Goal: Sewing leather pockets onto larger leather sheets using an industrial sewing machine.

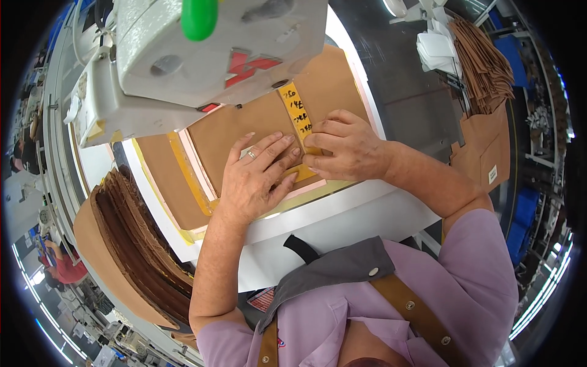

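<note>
My left hand [260, 171] lies palm down, fingers spread, on a brown sheet [235, 125] that looks like leather or fabric. A ring shows on one finger. My right hand [348, 147] is bent with its fingertips drawn together at the lower end of a yellow strip [295, 107] with handwriting on it. What those fingertips pinch, if anything, is hidden. Both hands are close together near the front edge of a flat template [199, 177] with yellow and pink borders, which frames the brown pieces.
A white machine head [202, 67] with a green knob [199, 18] overhangs the template. At the left stands a thick stack of brown panels [137, 244]. Brown pieces [483, 61] hang in a bunch at the right, above a larger brown piece [486, 147]. Someone in red [66, 269] is far left.
</note>
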`<state>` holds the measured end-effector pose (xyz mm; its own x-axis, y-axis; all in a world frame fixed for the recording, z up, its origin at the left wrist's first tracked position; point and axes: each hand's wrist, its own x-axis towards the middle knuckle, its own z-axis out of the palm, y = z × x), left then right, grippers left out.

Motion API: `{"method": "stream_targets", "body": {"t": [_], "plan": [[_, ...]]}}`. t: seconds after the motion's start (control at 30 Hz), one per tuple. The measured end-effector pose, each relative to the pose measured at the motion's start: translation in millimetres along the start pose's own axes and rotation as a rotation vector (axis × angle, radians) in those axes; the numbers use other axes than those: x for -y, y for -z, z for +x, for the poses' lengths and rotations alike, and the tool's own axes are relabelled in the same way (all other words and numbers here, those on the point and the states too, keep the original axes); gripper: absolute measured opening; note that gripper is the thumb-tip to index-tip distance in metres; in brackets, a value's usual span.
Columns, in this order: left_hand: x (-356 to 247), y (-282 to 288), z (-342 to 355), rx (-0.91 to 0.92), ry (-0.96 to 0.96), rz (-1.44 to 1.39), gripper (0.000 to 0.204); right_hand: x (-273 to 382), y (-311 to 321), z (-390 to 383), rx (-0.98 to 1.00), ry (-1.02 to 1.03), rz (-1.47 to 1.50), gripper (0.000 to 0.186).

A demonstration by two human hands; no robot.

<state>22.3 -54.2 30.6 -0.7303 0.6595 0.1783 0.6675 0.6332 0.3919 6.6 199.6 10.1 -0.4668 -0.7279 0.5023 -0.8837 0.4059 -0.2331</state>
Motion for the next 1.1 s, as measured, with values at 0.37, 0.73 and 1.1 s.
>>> {"method": "stream_targets", "body": {"t": [0.37,0.73,1.1], "plan": [[0,-1,8,-0.03,0.025,0.038,0.025,3,2,4,-0.016,-0.051,0.136,0.015],[5,-4,15,-0.031,0.115,-0.064,0.053,4,-1,9,-0.026,-0.024,0.024,0.012],[11,-8,21,-0.054,0.143,0.116,0.06,3,-2,9,-0.01,-0.01,-0.002,0.011]]}}
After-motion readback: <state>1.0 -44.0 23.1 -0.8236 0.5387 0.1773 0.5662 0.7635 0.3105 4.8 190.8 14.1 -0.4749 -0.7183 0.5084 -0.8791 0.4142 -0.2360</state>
